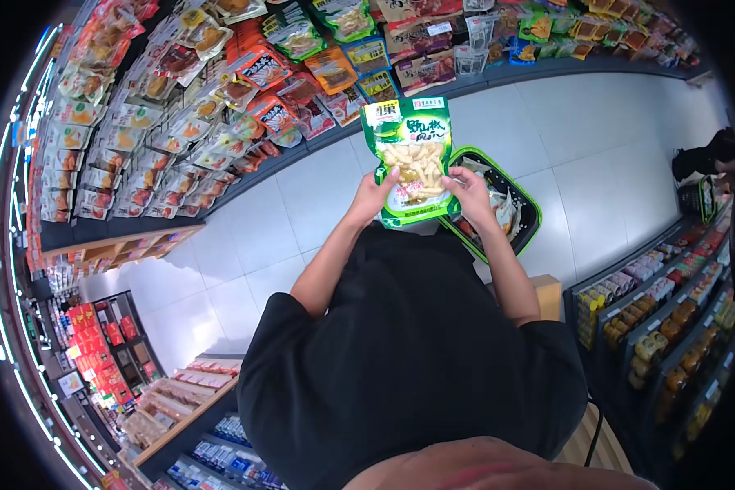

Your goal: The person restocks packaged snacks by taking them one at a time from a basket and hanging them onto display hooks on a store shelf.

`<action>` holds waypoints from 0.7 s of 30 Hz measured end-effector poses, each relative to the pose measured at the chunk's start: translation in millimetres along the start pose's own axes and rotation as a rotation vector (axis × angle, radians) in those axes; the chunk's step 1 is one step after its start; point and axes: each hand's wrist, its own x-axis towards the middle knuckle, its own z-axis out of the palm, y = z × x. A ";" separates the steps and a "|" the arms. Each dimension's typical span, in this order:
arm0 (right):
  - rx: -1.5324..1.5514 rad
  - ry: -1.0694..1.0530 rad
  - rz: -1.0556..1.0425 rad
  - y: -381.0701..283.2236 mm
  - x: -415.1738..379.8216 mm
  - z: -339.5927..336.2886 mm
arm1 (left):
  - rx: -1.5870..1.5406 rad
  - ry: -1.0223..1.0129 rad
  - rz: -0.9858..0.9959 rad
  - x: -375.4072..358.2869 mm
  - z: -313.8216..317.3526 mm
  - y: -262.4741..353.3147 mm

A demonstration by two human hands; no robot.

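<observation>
Both of my hands hold up a green and white snack bag (pixel 415 167), whose clear window shows pale, knobbly pieces, perhaps chicken feet. My left hand (pixel 374 196) pinches its lower left edge, thumb on the front. On the opposite edge, my right hand (pixel 470 194) grips it the same way. The bag is upright with its printed front toward me. Behind and to the right of it is a black shopping basket (pixel 533 214) with a bright green rim, partly covered by my right hand and forearm. Some packaged items (pixel 506 214) lie inside the basket.
Shelves of packaged snacks (pixel 278 73) curve along the front and left. A rack of jars and packets (pixel 661 327) stands at the right. Red boxes (pixel 94 351) are stacked far left. Another person (pixel 710 159) with a basket (pixel 698 198) is at the right edge. Grey tiles (pixel 588 188) cover the floor.
</observation>
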 end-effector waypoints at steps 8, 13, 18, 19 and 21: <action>-0.146 -0.014 -0.039 26.2 32.2 118.5 | -0.078 0.149 0.096 -27.3 -120.0 -1.4; -0.104 -0.008 -0.006 54.8 43.6 196.9 | -0.194 0.164 0.020 -51.8 -201.6 -14.2; -0.105 -0.011 0.030 75.4 50.1 249.5 | -0.285 0.160 0.018 -73.9 -256.1 -16.4; -0.100 -0.006 0.050 74.5 50.2 259.4 | -0.273 0.167 0.016 -74.4 -265.3 -22.6; -0.125 0.003 0.060 73.1 54.9 272.7 | -0.255 0.163 0.026 -70.5 -280.3 -16.0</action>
